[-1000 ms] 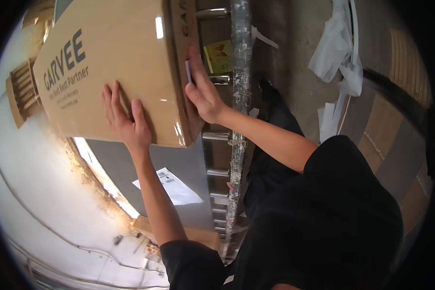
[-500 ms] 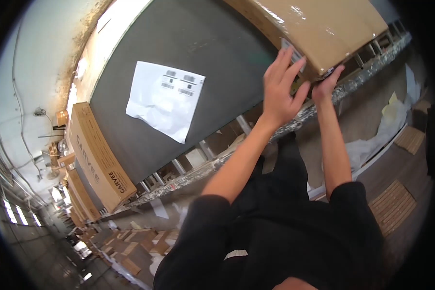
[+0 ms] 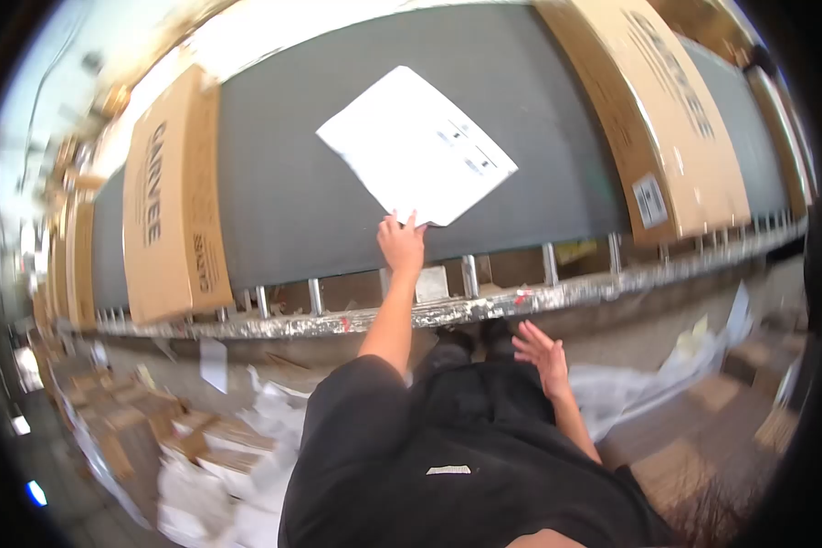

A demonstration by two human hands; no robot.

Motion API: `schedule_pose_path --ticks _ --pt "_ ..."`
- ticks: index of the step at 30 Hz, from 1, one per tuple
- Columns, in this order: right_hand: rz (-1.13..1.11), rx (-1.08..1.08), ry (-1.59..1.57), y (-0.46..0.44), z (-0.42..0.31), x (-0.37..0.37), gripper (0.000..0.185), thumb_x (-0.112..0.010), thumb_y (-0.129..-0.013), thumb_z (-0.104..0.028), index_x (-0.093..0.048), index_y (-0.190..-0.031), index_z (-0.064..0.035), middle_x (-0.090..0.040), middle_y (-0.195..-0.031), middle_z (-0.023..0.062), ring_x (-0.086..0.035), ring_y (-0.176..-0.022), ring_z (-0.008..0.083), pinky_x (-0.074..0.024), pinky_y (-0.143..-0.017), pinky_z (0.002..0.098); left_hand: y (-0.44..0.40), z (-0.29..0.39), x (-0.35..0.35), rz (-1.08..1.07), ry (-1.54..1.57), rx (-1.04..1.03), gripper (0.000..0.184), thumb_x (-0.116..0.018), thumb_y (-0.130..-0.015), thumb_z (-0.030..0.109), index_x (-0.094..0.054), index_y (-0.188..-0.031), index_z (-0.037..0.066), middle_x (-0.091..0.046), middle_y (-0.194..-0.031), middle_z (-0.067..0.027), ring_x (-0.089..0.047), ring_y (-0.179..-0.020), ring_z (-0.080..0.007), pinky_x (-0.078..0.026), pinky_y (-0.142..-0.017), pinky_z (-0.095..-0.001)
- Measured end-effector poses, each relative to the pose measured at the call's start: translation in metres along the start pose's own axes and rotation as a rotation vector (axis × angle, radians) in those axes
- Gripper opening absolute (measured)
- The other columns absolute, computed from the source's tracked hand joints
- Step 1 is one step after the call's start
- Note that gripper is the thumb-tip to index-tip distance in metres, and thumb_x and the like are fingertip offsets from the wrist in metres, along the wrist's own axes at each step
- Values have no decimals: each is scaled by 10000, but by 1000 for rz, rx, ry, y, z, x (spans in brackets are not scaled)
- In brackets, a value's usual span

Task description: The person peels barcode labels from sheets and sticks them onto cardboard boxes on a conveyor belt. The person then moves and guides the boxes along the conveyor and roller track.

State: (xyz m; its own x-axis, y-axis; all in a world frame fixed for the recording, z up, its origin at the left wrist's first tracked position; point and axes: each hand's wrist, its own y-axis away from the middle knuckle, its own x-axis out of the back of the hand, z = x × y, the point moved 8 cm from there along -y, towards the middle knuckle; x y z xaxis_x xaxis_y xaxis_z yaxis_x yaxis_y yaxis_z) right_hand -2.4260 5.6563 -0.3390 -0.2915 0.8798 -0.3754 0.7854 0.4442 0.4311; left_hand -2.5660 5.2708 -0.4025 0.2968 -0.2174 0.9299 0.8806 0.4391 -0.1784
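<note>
A flat white plastic mailer (image 3: 402, 137) with printed barcode labels lies on the dark conveyor belt (image 3: 283, 119). My left hand (image 3: 402, 245) reaches over the belt's near edge, its fingers closed on the mailer's near corner. My right hand (image 3: 545, 358) hangs in front of the metal rail, fingers spread, holding nothing. A brown carton (image 3: 653, 128) marked GARVEE stands on the belt to the right, with a white label (image 3: 649, 201) low on its near side. Another GARVEE carton (image 3: 169, 201) stands to the left.
A scuffed metal rail (image 3: 466, 306) with rollers runs along the near side of the belt. Further cartons (image 3: 79, 260) line the belt at far left. Flattened cardboard (image 3: 128, 429) and white plastic wrapping (image 3: 201, 493) lie below on the left, more wrapping at right.
Both hands have left the right carton. My left hand has moved left to the mailer and taken its corner; my right hand has dropped back, fingers apart. The camera view has turned.
</note>
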Motion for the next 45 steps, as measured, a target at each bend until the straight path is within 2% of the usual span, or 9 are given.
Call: schedule_pose_path --ticks 4,8,15,19,24,27,36,41,45 --pt "-131 94 376 -54 -38 11 741 -524 -1080 -534 -450 -1572 15 -525 -1569 189 -545 -1403 364 -483 -1104 464 -21 -16 38 206 155 -71 69 -685 -784 163 -691 -726 127 -678 -833 -88 -653 -904 -315 -564 -738 -451" --pt "-64 780 1413 -105 -146 -103 914 -850 -772 -178 -448 -1585 -65 -322 -1690 219 -267 -1565 442 -223 -1257 533 44 -3 130 213 227 -162 68 -664 -829 148 -730 -815 145 -701 -960 -22 -632 -1063 -269 -553 -791 -427" --pt "-798 728 1587 -150 -27 -303 568 -600 -812 36 -671 -1370 -35 -687 -1285 256 -642 -1191 420 -466 -1048 491 194 -95 274 305 637 18 354 -693 -833 -52 -710 -1159 84 -571 -1406 -139 -475 -1425 -363 -446 -1154 -434" --pt "-635 759 1420 -138 57 -419 569 -694 -809 -12 -653 -1377 13 -710 -1263 256 -659 -1161 457 -461 -1078 502 268 -238 325 448 680 502 887 -715 -916 19 -284 -1676 167 -206 -1714 -235 -272 -1568 -430 -337 -1241 -458" --pt "-374 927 1498 -216 117 -474 802 -457 -693 130 -511 -1493 91 -566 -1516 252 -500 -1439 416 -363 -1213 473 395 -387 368 529 653 717 733 -708 -957 149 -398 -1619 105 -376 -1638 -249 -351 -1532 -413 -318 -1248 -455" --pt "-178 965 1597 -249 105 -508 853 -468 -760 104 -464 -1589 -95 -547 -1531 253 -495 -1425 453 -377 -1190 502 468 -467 371 455 534 843 625 -703 -955 157 -500 -1542 86 -458 -1578 -247 -451 -1462 -414 -386 -1207 -451" --pt "-235 56 2066 -397 185 -491 1175 -593 -780 52 45 -1711 -273 69 -1763 234 21 -1623 471 -234 -1201 740 467 -620 453 431 736 922 458 -715 -974 218 -642 -1416 121 -534 -1539 -168 -539 -1388 -386 -460 -1128 -438" --pt "-135 82 2042 -412 186 -492 1257 -573 -713 127 49 -1708 -323 33 -1777 191 -50 -1626 453 -257 -1199 732 463 -753 428 223 561 779 417 -688 -995 247 -658 -1391 120 -559 -1515 -161 -585 -1338 -362 -494 -1088 -430" --pt "-169 -477 2257 -430 167 -526 1174 -587 -699 2 -48 -1711 -249 22 -1751 275 -34 -1603 521 -148 -1256 698 456 -844 457 56 721 747 365 -658 -1014 256 -689 -1346 107 -646 -1407 -164 -612 -1298 -369 -504 -1076 -434"
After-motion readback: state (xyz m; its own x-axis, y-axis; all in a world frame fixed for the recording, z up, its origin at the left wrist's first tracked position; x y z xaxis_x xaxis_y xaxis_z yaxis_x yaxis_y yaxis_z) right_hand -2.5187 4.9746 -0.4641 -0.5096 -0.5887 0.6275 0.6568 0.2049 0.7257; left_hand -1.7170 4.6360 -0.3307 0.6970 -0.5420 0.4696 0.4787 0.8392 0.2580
